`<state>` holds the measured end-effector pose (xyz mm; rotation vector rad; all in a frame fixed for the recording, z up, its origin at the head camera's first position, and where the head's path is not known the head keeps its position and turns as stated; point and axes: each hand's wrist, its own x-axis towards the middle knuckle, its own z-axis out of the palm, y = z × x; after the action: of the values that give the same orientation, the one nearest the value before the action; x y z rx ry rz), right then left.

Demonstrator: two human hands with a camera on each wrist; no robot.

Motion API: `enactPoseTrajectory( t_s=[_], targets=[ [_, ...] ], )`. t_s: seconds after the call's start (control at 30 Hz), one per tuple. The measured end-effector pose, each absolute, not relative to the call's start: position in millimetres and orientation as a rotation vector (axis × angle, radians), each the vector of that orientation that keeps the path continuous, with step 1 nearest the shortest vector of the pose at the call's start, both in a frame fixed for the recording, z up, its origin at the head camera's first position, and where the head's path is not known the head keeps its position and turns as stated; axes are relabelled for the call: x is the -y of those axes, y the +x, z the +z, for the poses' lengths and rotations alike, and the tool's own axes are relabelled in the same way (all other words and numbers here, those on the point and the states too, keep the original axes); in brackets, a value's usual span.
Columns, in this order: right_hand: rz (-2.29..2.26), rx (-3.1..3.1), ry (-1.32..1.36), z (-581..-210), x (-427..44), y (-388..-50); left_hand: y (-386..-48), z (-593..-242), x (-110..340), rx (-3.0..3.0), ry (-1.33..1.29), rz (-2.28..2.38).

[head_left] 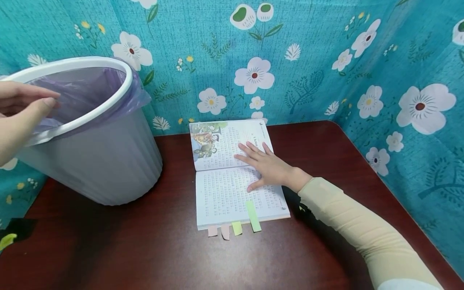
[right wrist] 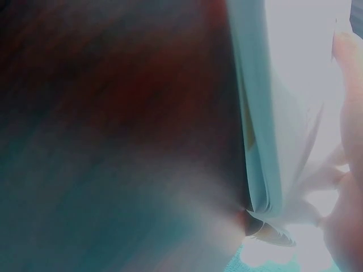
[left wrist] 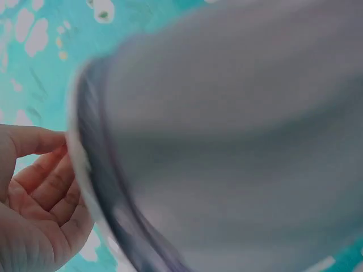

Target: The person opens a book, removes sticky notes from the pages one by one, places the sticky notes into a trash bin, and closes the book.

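My right hand (head_left: 270, 167) rests with spread fingers on an open book (head_left: 224, 197), across its upper and lower pages. The upper page has a coloured picture on its left and printed text. In the right wrist view the book's page edges (right wrist: 258, 124) show beside part of the hand. At the left, my left hand (head_left: 21, 112) is over the near rim of a grey trash bin (head_left: 105, 157) with a purple liner bag (head_left: 139, 94). Its thumb and fingers are loosely bent, tips close together, with nothing visible between them. In the left wrist view the bin's rim hides the fingertips.
Sticky tabs stick out of the book's near edge: a long green one (head_left: 253, 215), a yellow one (head_left: 237, 228) and two pink ones (head_left: 225, 232). The dark red-brown table (head_left: 174, 257) meets a blue flowered cloth (head_left: 217, 52) at the back and right.
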<state>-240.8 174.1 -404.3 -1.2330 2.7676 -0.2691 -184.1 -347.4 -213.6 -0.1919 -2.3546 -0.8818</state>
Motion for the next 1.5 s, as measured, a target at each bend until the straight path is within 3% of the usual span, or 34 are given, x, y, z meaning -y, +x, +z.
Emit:
enactPoseTrajectory(
  t_s=[0.17, 0.23, 0.37, 0.47, 0.57, 0.77, 1.03, 1.23, 1.5],
  targets=[
    [-0.275, -2.752, -1.21, -407.1, -175.8, -239.6, -232.5, -253.8, 376.6, 2.367, -0.385, -0.805],
    [-0.261, -2.753, -1.198, -408.2, -177.1, -239.3, -226.5, -259.9, 353.1, 2.386, -0.434, -0.668],
    [-0.266, -2.764, -1.195, -408.7, -180.0, -239.1, -176.7, -243.9, 257.5, 2.429, -0.539, -0.511],
    [-0.282, -2.766, -1.209, -408.6, -179.9, -240.1, -142.7, -227.2, 192.7, 2.486, -0.635, -0.621],
    [-0.261, -2.77, -1.215, -407.6, -178.1, -242.9, -131.2, -228.2, 154.3, 2.564, -0.698, -0.753],
    [-0.242, -2.77, -1.221, -404.6, -176.1, -244.6, -150.6, -286.0, 108.9, 2.821, -1.017, -0.855],
    [-0.271, -2.788, -1.264, -405.5, -176.0, -243.5, -151.2, -348.7, 42.3, 3.004, -1.724, -0.813],
    [-0.315, -2.766, -1.29, -408.9, -174.4, -241.5, -140.2, -373.6, 15.5, 2.985, -2.001, -0.46],
    [-0.3, -2.773, -1.268, -406.6, -174.2, -240.8, -136.0, -383.3, 15.6, 2.932, -1.947, -0.336]
  ],
)
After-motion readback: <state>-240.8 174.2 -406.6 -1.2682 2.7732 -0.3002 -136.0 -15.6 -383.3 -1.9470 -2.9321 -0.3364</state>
